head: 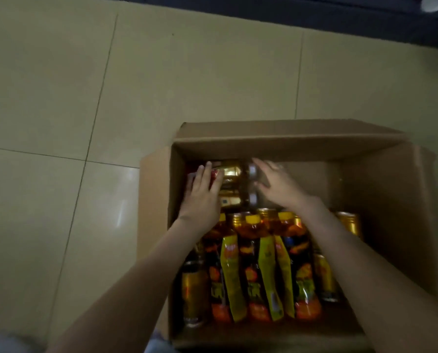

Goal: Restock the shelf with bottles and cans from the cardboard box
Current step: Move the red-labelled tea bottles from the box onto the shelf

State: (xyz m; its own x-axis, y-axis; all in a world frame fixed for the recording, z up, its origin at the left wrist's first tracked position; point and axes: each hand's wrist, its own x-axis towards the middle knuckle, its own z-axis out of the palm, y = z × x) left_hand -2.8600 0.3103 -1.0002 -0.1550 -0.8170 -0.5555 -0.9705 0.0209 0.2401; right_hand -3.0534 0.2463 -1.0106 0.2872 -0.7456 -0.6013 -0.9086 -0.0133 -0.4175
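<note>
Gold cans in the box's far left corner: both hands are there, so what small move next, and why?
Probably curl both hands round the gold cans and lift straight up. The left hand lies flat on their left end, the right hand spread by their tops; neither grips yet.

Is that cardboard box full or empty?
Partly full. The cardboard box holds yellow-capped bottles and gold cans along its near side and far left corner; its far right floor shows bare.
</note>
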